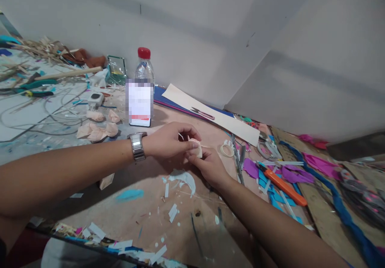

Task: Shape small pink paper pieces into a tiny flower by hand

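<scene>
My left hand [173,140], with a metal watch [138,146] on its wrist, is closed on a small cream-coloured piece [197,148] with reddish marks along its top. My right hand [209,164] pinches the same piece from the right and below. Fingers hide much of it, so its exact kind cannot be made out. Beneath the hands, a whitish smear [185,179] marks the wooden board [168,228]. Several peach crumpled bundles [98,131] lie left of my left hand. To the right of the hands rests a roll of tape [227,150].
A phone [140,103] leans upright before a red-capped bottle [144,65]. Thread snips [203,113] lie on a cream strip [234,125]. An orange cutter [284,186] sits among coloured scraps at right. Pliers [33,87] and a white charger [95,98] are at left.
</scene>
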The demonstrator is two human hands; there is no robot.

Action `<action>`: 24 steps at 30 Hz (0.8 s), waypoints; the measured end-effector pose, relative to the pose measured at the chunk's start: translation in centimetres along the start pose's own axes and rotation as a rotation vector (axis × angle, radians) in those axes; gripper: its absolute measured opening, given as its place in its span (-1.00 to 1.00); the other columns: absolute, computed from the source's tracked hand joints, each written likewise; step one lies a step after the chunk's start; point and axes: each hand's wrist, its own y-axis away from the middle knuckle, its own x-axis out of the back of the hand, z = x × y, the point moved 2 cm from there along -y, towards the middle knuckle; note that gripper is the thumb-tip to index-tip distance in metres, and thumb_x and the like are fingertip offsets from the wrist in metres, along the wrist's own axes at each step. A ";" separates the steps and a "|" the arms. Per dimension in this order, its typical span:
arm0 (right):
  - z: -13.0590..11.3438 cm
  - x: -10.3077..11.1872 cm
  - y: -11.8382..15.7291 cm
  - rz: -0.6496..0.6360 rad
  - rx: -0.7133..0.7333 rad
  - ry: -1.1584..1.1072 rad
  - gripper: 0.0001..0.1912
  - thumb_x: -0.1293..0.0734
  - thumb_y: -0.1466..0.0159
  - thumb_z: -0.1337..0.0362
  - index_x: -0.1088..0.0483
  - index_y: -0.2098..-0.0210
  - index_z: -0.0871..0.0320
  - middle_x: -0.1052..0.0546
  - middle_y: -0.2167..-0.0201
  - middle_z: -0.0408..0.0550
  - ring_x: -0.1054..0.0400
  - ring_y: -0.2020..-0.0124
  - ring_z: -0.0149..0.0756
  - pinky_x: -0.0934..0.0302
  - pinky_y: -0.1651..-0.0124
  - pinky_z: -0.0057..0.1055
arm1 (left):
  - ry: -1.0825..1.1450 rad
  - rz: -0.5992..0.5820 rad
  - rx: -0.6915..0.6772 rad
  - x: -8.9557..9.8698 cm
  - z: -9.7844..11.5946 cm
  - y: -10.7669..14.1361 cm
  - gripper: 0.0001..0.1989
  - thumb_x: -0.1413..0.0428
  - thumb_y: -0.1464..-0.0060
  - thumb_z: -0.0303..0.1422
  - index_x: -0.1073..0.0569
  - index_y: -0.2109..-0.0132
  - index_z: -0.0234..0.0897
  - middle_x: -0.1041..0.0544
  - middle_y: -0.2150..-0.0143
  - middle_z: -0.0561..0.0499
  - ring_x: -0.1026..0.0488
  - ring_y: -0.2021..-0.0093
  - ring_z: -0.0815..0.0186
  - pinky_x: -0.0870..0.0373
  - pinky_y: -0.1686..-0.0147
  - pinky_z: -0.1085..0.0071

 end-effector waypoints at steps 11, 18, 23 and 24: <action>0.2 0.1 0.0 0.031 0.027 -0.131 -0.55 -0.55 -0.15 -0.12 -0.54 0.48 0.16 -0.45 0.54 -0.15 -0.24 0.47 -0.38 -0.16 0.37 -0.42 | -0.007 0.085 -0.014 0.4 -0.1 -0.2 -0.80 -0.21 -0.22 -0.29 -0.57 0.10 -0.32 -0.65 0.15 -0.05 -0.54 0.19 0.33 -0.46 0.12 0.36; 0.6 0.2 -0.1 0.025 0.052 -0.108 -0.48 -0.49 -0.19 -0.22 -0.55 0.43 0.16 -0.46 0.52 -0.14 -0.27 0.46 -0.36 -0.17 0.34 -0.40 | 0.032 -0.041 -0.009 0.3 -0.1 -0.2 -0.78 -0.25 -0.20 -0.25 -0.60 0.10 -0.32 -0.66 0.15 -0.06 -0.54 0.19 0.30 -0.46 0.12 0.34; 0.5 0.5 -0.3 0.052 0.103 -0.053 -0.45 -0.45 -0.24 -0.23 -0.51 0.48 0.16 -0.38 0.54 -0.15 -0.19 0.48 -0.39 -0.09 0.39 -0.42 | -0.008 -0.015 0.025 0.2 -0.3 -0.2 -0.66 -0.24 -0.21 -0.20 -0.54 -0.03 -0.31 -0.61 0.11 -0.08 -0.51 0.15 0.29 -0.45 0.11 0.33; 0.6 0.6 -0.4 0.060 0.113 -0.061 -0.46 -0.46 -0.24 -0.22 -0.50 0.48 0.15 -0.37 0.53 -0.16 -0.18 0.47 -0.39 -0.08 0.39 -0.42 | -0.020 -0.020 0.037 0.2 -0.3 -0.2 -0.61 -0.25 -0.19 -0.17 -0.51 -0.07 -0.31 -0.60 0.10 -0.08 -0.50 0.15 0.28 -0.45 0.12 0.34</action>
